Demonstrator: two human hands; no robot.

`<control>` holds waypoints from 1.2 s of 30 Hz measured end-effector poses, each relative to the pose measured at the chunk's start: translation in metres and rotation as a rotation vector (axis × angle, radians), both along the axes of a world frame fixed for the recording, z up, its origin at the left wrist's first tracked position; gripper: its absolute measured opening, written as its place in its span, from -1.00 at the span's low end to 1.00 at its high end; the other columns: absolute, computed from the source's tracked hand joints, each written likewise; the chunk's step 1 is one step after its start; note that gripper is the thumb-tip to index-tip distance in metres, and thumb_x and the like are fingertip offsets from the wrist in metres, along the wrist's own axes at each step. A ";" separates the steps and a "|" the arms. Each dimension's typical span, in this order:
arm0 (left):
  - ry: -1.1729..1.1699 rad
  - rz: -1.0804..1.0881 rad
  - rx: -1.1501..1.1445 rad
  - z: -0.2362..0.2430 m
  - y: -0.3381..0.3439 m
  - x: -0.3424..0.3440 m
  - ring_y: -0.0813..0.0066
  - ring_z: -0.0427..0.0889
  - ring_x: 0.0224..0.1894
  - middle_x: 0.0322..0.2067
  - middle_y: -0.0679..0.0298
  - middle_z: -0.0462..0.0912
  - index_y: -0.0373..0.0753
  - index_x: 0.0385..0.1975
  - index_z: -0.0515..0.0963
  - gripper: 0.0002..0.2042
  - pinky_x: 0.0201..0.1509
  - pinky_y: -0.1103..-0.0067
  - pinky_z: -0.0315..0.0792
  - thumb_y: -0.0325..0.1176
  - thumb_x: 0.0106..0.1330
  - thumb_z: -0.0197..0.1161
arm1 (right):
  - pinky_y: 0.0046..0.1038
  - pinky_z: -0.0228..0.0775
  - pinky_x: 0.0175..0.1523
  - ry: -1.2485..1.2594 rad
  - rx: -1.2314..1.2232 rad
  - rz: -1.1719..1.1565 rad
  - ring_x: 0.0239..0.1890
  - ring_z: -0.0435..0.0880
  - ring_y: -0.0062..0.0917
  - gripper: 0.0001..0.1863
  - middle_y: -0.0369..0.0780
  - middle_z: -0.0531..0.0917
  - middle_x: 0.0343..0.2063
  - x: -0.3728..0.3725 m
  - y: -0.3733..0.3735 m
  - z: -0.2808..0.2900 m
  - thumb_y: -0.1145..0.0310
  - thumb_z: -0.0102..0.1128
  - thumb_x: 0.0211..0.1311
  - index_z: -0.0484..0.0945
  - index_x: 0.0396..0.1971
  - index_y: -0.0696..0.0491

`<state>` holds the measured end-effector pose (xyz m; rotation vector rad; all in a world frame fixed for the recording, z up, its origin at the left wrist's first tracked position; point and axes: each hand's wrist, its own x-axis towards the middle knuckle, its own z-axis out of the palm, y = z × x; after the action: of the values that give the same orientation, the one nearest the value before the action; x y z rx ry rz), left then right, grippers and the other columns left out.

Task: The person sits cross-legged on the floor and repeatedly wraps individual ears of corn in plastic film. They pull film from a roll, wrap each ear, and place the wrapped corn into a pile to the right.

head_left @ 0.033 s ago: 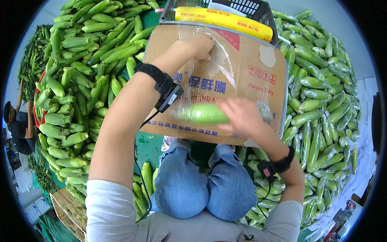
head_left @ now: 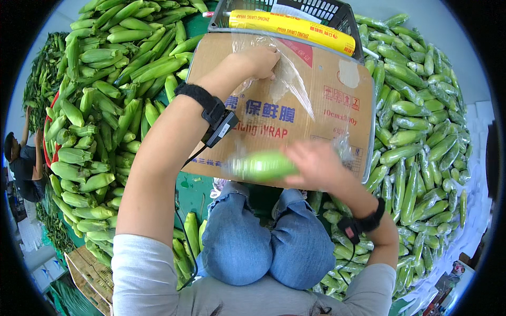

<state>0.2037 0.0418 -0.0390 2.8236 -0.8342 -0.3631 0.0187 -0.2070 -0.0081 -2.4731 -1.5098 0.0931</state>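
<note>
Lower than a moment ago, nearer the cardboard's (head_left: pixel 311 131) front edge, one wrapped ear of corn (head_left: pixel 263 166) is travelling with my right hand (head_left: pixel 316 163). Working from the left, I am seeing unwrapped ears (head_left: pixel 100 110) lying heaped. My left hand (head_left: pixel 261 60) is curling its fingers at the clear film (head_left: pixel 298 87); I cannot tell whether that grip is pinching it. Beyond, a yellow roll (head_left: pixel 292 31) is lying across the dark crate (head_left: pixel 345 16). My right grip, blurring, is pinching the ear's right end, its body jutting leftward. Film-wrapped ears (head_left: pixel 416 131) are piling up far right.
</note>
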 end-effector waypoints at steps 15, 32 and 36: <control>0.742 0.260 -2.213 0.038 -0.050 -0.157 0.07 0.52 0.13 0.13 0.01 0.44 0.01 0.22 0.33 -0.52 0.12 0.16 0.49 -0.27 0.28 0.18 | -0.41 0.43 -0.59 2.701 0.989 -0.026 -0.61 0.56 -0.37 0.04 -0.07 0.54 -0.41 -0.023 0.025 -0.013 -0.51 -0.25 0.20 -0.05 0.42 0.03; 0.650 0.886 -1.423 0.019 -0.006 -0.204 0.48 0.59 -0.56 -0.33 0.13 0.62 -0.36 -0.10 0.48 -0.54 -0.59 0.61 0.50 -0.03 0.56 -0.17 | -0.43 0.59 -0.32 0.022 0.821 -0.525 -0.40 0.71 -0.45 -0.47 -0.20 0.67 -0.45 -0.011 -0.034 0.040 0.15 0.21 0.30 0.43 0.16 0.13; 0.854 0.516 -1.134 0.032 -0.007 -0.221 0.42 0.62 -0.39 -0.11 0.08 0.61 -0.38 0.23 0.30 -0.46 -0.40 0.57 0.51 -0.09 0.42 0.11 | -0.41 0.59 -0.37 0.864 1.731 -0.199 -0.45 0.67 -0.54 -0.53 -0.27 0.63 -0.53 0.017 -0.042 0.035 0.12 -0.14 0.52 0.35 0.22 0.13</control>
<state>-0.0177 0.0353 -0.0068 1.4849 -0.0241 -0.6525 0.0355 -0.2485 0.0268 -0.8746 -0.4134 -0.1287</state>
